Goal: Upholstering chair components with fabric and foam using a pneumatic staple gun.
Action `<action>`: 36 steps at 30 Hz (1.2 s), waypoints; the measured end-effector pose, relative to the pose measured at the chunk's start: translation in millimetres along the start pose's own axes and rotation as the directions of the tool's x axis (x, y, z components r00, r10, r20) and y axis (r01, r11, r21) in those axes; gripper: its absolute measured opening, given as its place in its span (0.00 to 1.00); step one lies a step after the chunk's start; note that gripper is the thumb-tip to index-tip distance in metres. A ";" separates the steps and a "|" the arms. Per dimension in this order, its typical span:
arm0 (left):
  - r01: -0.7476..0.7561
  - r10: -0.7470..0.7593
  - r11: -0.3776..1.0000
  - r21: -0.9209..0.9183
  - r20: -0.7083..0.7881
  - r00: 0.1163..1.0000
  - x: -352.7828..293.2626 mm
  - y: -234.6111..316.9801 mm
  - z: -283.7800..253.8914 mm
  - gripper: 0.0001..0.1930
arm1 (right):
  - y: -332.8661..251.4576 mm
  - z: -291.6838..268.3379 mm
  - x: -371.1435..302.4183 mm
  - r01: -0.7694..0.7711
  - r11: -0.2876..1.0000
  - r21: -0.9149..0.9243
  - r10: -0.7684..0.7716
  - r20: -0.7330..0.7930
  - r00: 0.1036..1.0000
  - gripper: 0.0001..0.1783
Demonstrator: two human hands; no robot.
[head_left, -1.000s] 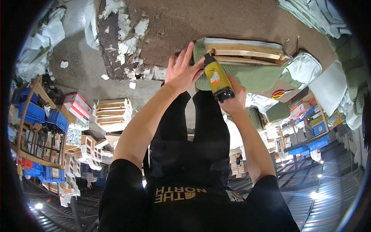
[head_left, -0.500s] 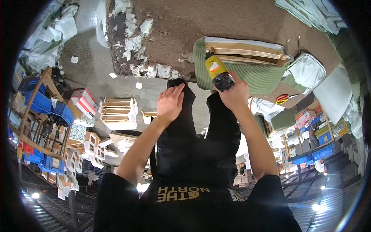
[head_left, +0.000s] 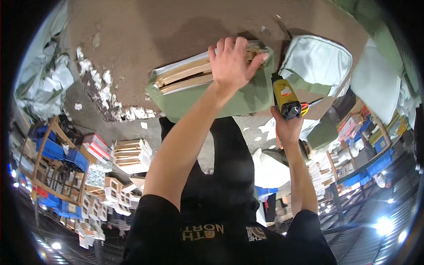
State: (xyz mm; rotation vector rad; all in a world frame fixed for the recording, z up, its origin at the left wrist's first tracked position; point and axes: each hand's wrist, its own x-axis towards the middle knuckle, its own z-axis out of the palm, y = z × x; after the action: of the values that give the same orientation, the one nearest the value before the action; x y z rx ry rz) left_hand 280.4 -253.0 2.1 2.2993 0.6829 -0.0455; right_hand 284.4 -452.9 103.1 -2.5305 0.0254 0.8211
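A wooden frame (head_left: 185,78) wrapped in green ribbed fabric (head_left: 229,104) lies on the brown work surface, its pale boards exposed along the far side. My left hand (head_left: 229,66) grips its right part, fingers bent over the far edge and thumb pointing right. Just right of the frame, my right hand (head_left: 289,126) is wrapped round a yellow-and-black staple gun (head_left: 286,95), nose pointing away from me. The handle is mostly hidden by the gun's body and my palm. Beside it lie scissors (head_left: 305,108) with red and yellow handles.
A white-lined green cover (head_left: 319,62) lies right of the frame. The brown table (head_left: 132,26) has torn white patches at its left edge. Wooden frames (head_left: 131,156) are stacked on the floor behind, near racks with blue bins (head_left: 51,148).
My left hand has come from above my leg onto the frame. The frame now sits tilted, its right end farther away. The staple gun has moved off it to the right.
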 end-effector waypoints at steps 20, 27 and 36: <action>0.044 0.001 0.985 -0.164 0.265 0.964 37.7 0.1 39.2 0.13 | 17.9 9.8 76.0 0.207 0.976 0.068 -0.212 0.074 0.975 0.22; 0.069 -0.022 0.986 -0.149 0.299 0.954 40.5 -1.8 38.4 0.15 | 22.5 13.3 72.2 0.264 0.962 0.071 -0.268 0.047 0.962 0.19; 0.167 -0.101 0.974 -0.156 0.359 0.928 36.3 1.0 38.6 0.11 | 24.2 11.8 59.1 0.210 0.968 0.136 -0.214 0.008 0.977 0.18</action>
State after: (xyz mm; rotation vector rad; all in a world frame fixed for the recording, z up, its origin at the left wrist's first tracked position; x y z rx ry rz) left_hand 318.3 -262.2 -33.8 1.9933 0.6284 -0.4285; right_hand 322.5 -461.6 51.3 -2.3476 -0.1882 0.7363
